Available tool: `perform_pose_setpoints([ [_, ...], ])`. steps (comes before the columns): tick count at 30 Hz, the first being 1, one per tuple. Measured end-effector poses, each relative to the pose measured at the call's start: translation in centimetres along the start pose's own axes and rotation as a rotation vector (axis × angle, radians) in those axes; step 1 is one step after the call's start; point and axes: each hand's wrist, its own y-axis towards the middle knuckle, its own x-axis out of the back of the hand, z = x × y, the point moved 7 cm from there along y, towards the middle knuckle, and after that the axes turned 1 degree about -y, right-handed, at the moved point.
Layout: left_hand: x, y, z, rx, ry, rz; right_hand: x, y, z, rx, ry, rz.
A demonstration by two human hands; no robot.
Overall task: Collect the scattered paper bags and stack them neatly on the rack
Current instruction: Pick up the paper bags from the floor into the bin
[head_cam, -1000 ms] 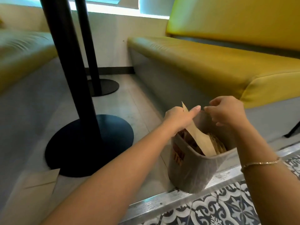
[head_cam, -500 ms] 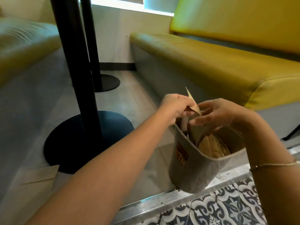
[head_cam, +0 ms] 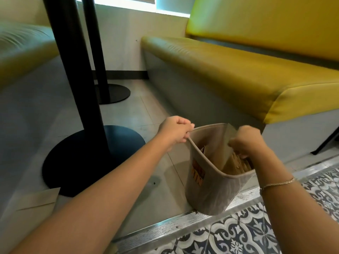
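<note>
your left hand (head_cam: pixel 176 130) has let go of the paper bag (head_cam: pixel 219 153) and now grips the bin (head_cam: pixel 209 195) rim, while your right hand (head_cam: pixel 247 142) seems to pinch the bag, now sunk among the others inside; another bag (head_cam: pixel 36 200) lies on the floor.

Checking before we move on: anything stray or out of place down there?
Yes: one flat paper bag lies loose on the floor at lower left, by the black table base, away from the grey holder both hands grip.
</note>
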Motion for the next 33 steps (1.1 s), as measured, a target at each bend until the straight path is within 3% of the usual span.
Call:
perform_pose_setpoints([
  [4,3.5,-0.5,4.1,0.105,0.077,-0.061,-1.2,-1.5,2.3,0.061,-0.102,-0.058],
  [8,8.3,-1.8,9.0,0.22,0.268,-0.117,-4.0,-4.3,9.3,0.407,-0.09,-0.156],
  [12,14.9,-4.5,14.3,0.341,0.535,-0.165,-13.1,-8.7,14.3,0.6,-0.177,0.133],
  [15,19.7,-7.0,18.8,0.5,0.749,-0.179,-22.0,-11.9,15.0,0.677,-0.398,0.371],
  [20,25.6,-11.3,24.2,0.671,0.997,-0.234,-32.3,-16.1,12.2,0.593,-0.501,0.646],
  [24,27.6,-13.9,29.0,0.8,0.978,-0.189,-35.8,-18.6,11.2,0.551,-0.504,0.777],
  [29,27.1,-14.8,31.7,0.707,1.09,0.006,-39.0,-20.7,11.4,0.559,-0.543,0.756],
  [33,26.4,-13.9,32.0,0.57,1.204,0.116,-40.0,-20.8,11.2,0.44,-0.499,0.756],
])
